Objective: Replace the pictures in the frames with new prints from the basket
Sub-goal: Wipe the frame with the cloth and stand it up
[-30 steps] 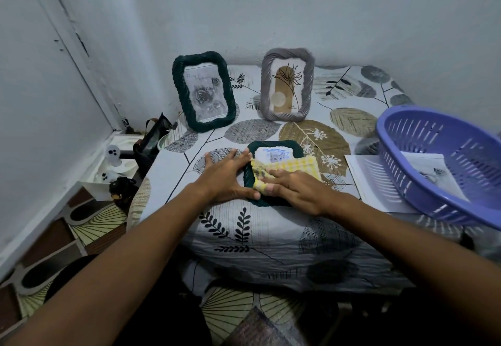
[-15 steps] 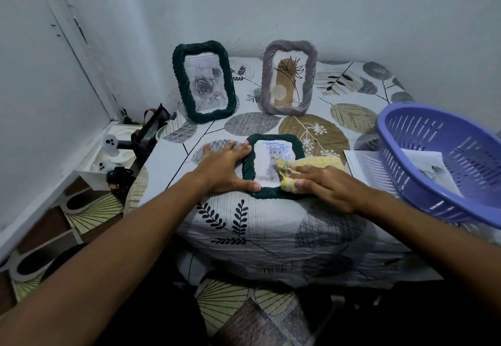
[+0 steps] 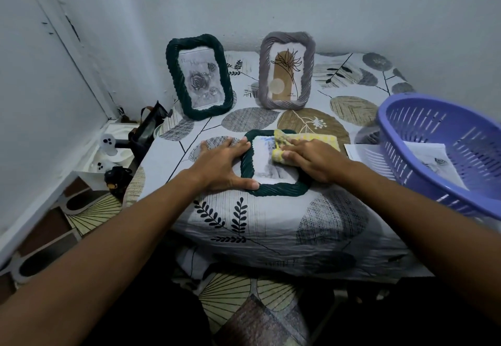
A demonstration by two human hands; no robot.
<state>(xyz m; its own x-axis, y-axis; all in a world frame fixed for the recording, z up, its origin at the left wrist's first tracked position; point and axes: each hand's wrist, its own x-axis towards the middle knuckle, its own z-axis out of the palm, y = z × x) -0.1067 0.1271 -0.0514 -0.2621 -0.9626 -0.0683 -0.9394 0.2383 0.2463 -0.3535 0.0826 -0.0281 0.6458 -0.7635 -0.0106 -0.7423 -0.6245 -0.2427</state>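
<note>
Flat green frame (image 3: 273, 168) lies on the table (image 3: 244, 223), left of the basket (image 3: 444, 153). Its left edge is braced by the left hand (image 3: 222, 165), fingers spread. Yellow cloth (image 3: 306, 143) is gripped on the glass by the right hand (image 3: 314, 162); picture partly hidden, blurred.

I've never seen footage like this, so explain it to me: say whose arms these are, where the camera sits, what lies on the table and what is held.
No machine here: these are a person's bare arms, filmed by a camera worn on the head, looking forward and down. The left hand lies flat on the table against a green frame, steadying it. The right hand presses a yellow cloth onto that frame's picture. Behind stand two upright frames, a green one and a grey one. To the right a purple basket holds prints and rests on a paper sheet.
</note>
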